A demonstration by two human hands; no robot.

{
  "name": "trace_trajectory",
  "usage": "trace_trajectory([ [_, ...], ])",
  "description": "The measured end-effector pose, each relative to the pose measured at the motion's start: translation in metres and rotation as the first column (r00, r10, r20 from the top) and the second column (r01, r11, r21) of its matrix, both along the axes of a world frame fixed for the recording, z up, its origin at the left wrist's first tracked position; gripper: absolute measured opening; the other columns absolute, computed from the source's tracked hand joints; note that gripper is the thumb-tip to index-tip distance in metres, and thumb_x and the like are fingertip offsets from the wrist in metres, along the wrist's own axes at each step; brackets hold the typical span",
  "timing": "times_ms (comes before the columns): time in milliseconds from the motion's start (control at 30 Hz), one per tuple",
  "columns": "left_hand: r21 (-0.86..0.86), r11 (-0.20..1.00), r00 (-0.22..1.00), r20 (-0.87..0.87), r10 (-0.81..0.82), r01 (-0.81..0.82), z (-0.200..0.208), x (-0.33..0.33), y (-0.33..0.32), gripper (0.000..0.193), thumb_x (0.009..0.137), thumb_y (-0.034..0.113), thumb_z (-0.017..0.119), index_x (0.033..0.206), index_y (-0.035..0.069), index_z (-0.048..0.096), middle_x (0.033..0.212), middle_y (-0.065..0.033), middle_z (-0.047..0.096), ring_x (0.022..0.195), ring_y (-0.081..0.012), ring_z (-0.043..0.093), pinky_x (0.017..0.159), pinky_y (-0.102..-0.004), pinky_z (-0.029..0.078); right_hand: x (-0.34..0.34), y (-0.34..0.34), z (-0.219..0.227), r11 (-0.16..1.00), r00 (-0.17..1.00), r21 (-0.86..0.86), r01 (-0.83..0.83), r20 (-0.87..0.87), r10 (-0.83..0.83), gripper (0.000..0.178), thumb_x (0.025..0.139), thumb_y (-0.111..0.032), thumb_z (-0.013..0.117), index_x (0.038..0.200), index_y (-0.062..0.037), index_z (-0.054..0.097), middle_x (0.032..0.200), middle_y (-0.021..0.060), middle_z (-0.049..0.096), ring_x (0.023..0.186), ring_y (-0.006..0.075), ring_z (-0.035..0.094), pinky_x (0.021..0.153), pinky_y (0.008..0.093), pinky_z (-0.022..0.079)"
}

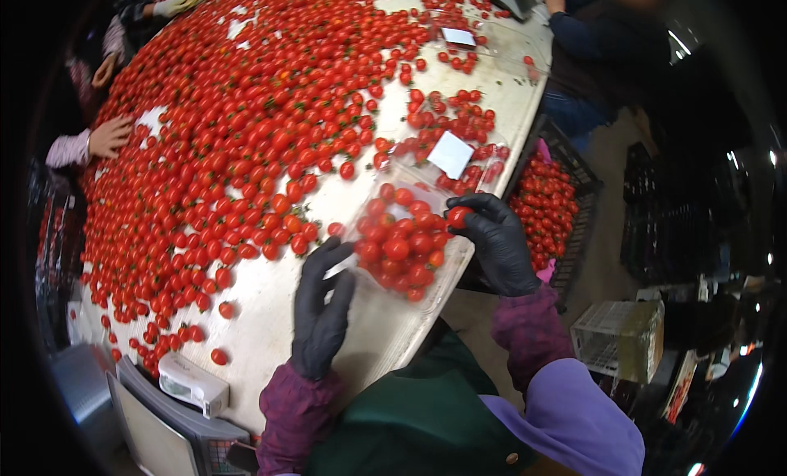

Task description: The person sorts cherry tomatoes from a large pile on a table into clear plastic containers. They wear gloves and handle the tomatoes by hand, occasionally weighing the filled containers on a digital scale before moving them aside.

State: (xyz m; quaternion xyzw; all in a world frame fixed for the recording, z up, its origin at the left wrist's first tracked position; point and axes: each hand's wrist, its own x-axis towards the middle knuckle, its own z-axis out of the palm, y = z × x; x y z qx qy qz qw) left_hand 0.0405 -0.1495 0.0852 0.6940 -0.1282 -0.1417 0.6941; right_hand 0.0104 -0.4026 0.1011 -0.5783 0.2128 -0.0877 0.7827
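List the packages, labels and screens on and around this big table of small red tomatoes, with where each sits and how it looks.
Clear plastic punnet: table's near edge, full of tomatoes, between black-gloved left hand and right hand, which pinches one red tomato.
Second clear punnet: just behind, with a blank-looking white square label.
Third clear punnet: far end, small white label.
White scale: lower left, pale display.
Black crate: right of table, holds tomatoes.
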Motion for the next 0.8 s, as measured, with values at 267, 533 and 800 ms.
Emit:
trace_trajectory([
  [267, -0.027, 0.980, 0.946, -0.265, 0.185, -0.199, -0.017, -0.017, 0.021, 0.034, 0.087, 0.012, 0.055, 0.119, 0.003, 0.049, 0.111, -0.0092, 0.054, 0.101, -0.0178, 0.053, 0.079, -0.0284, 0.045, -0.010, -0.079, -0.027, 0.990, 0.972, -0.055, 0.129, -0.192, -0.137, 0.037, 0.078, -0.008, 0.058, 0.114, -0.0011, 0.053, 0.102, 0.0085, 0.061, 0.081, 0.0133, 0.057, 0.066, 0.0252, 0.047],
  [533, -0.062, 0.971, 0.934, -0.293, 0.205, -0.232, -0.018, -0.030, 0.002, 0.046, 0.086, 0.017, 0.055, 0.128, 0.004, 0.040, 0.122, -0.0089, 0.048, 0.103, -0.0205, 0.054, 0.080, -0.0317, 0.046, 0.030, -0.101, -0.029, 0.924, 0.981, -0.329, -0.193, -0.096, 0.170, 0.048, 0.072, 0.002, 0.052, 0.120, -0.0046, 0.052, 0.106, 0.0073, 0.059, 0.085, 0.0114, 0.055, 0.071, 0.0244, 0.046],
  [800, 0.017, 0.962, 0.949, -0.163, 0.272, -0.273, -0.031, -0.045, 0.041, 0.039, 0.088, 0.008, 0.054, 0.126, 0.005, 0.043, 0.123, -0.0088, 0.049, 0.101, -0.0188, 0.054, 0.079, -0.0305, 0.046, 0.021, -0.109, -0.056, 0.537, 0.992, -0.835, 0.124, 0.109, -0.060, 0.040, 0.079, 0.010, 0.045, 0.117, -0.0002, 0.051, 0.111, 0.0118, 0.057, 0.100, 0.0190, 0.054, 0.085, 0.0284, 0.044],
])
